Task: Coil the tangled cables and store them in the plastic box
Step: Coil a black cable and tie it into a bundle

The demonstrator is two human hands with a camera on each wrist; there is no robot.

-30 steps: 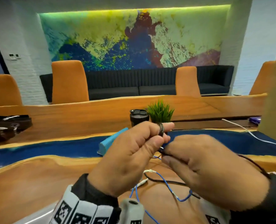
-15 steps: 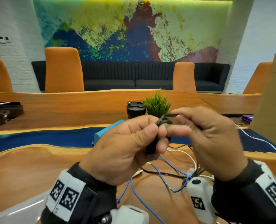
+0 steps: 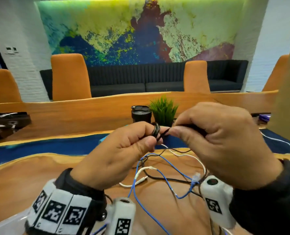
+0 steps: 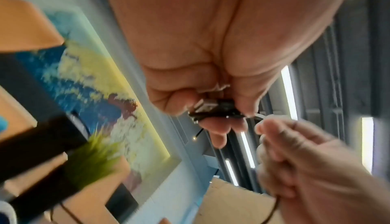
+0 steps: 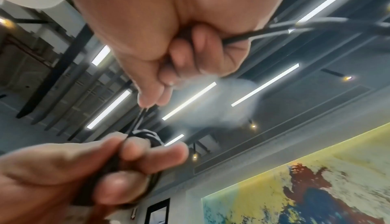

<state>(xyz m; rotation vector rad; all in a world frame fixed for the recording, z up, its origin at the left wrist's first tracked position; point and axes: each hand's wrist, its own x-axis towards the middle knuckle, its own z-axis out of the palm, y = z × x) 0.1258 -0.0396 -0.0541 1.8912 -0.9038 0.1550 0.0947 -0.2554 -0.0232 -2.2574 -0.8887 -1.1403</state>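
The left hand (image 3: 117,155) is raised over the orange wooden table (image 3: 22,180), its thumb and curled fingers pinching a small coil of thin black cable (image 3: 155,130) wound round the forefinger. Just to its right, a short taut run of the same cable crosses the gap to the right hand (image 3: 222,141), which is clamped on it between thumb and bent fingers. That run lies roughly level, left to right, so the next wrap probably means the right hand carrying its end over and round the left forefinger; the right hand is the one with slack to feed.

Below both hands, a thin blue cable (image 3: 168,165) and a white cable (image 3: 141,172) lie loosely crossed on the table, not yet coiled. The plastic box cannot be clearly made out.

The left wrist view alone shows a silver-tipped black plug (image 4: 207,108) tucked under the left fingers. The right wrist view shows the black cable trailing out of the back of the right fist.
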